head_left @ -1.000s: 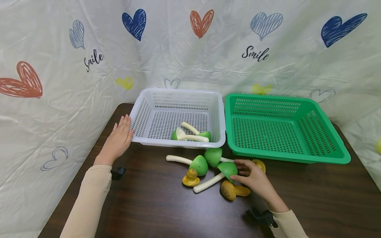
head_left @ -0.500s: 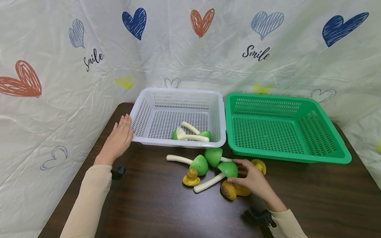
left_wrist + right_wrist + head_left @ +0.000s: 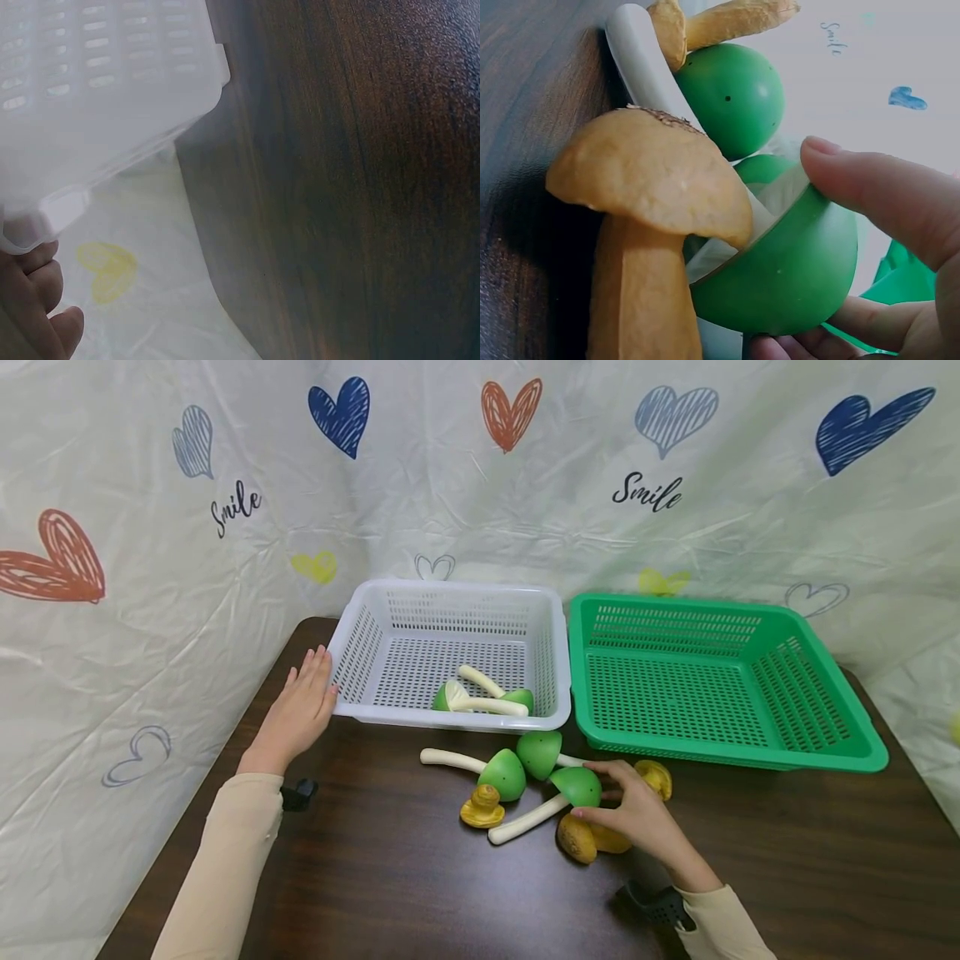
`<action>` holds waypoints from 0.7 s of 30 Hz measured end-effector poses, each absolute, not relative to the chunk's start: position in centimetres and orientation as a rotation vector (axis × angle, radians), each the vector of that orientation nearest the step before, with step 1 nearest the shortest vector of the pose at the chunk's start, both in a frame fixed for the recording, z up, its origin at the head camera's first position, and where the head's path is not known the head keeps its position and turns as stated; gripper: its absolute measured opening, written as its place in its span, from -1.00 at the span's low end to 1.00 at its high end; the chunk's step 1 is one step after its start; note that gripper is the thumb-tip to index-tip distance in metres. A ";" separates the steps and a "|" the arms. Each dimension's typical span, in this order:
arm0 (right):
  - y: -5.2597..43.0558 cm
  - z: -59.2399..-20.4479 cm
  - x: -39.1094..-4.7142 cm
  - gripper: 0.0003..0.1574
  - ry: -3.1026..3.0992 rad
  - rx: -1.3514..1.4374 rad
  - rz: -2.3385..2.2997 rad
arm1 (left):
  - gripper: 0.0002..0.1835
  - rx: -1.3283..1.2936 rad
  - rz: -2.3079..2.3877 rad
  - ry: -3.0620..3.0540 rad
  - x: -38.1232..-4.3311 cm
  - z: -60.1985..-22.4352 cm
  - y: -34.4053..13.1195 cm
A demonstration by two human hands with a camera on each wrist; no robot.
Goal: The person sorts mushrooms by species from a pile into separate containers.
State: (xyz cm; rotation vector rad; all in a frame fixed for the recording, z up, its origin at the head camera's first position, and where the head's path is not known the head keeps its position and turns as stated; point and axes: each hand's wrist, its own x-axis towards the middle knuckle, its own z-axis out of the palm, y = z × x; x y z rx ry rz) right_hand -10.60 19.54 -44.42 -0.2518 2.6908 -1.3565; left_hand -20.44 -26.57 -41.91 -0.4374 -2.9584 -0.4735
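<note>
My right hand point(image 3: 637, 814) has thumb and fingers around the cap of a green toy mushroom point(image 3: 576, 787), whose white stem points to the lower left. In the right wrist view, the thumb point(image 3: 832, 161) touches the rim of that cap and the other fingers lie behind it. A brown mushroom point(image 3: 652, 180) stands close in front there, hiding part of the green one. Over at the left, my left hand point(image 3: 295, 708) lies with straight fingers against the side of the white basket point(image 3: 442, 720). Two green mushrooms point(image 3: 491, 705) are inside that basket.
Two more green mushrooms point(image 3: 501, 775) point(image 3: 538, 755) lie below the baskets. Yellow-brown mushrooms point(image 3: 482, 808) point(image 3: 576, 839) point(image 3: 654, 778) are scattered around them. To the right, a green basket point(image 3: 720, 755) stands beside the white one on the dark wooden table point(image 3: 390, 877).
My right thumb has shifted slightly left, along the green cap and over the brown mushroom's stem. The left hand stays in place at the white basket.
</note>
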 end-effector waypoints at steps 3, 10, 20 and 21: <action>19.5 -44.4 -10.6 -0.21 2.702 -0.248 -1.364 | -0.38 -0.436 -0.473 -2.967 -20.4 -41.9 -26.6; 19.7 -44.0 -10.4 -0.23 2.678 -0.226 -1.395 | -0.38 -0.437 -0.470 -2.964 -20.5 -41.8 -26.6; 19.8 -43.2 -9.9 -0.25 2.600 -0.158 -1.468 | -0.38 -0.429 -0.473 -2.973 -20.4 -41.8 -26.6; 19.8 -43.1 -9.9 -0.25 2.597 -0.152 -1.469 | -0.38 -0.430 -0.473 -2.971 -20.4 -41.8 -26.6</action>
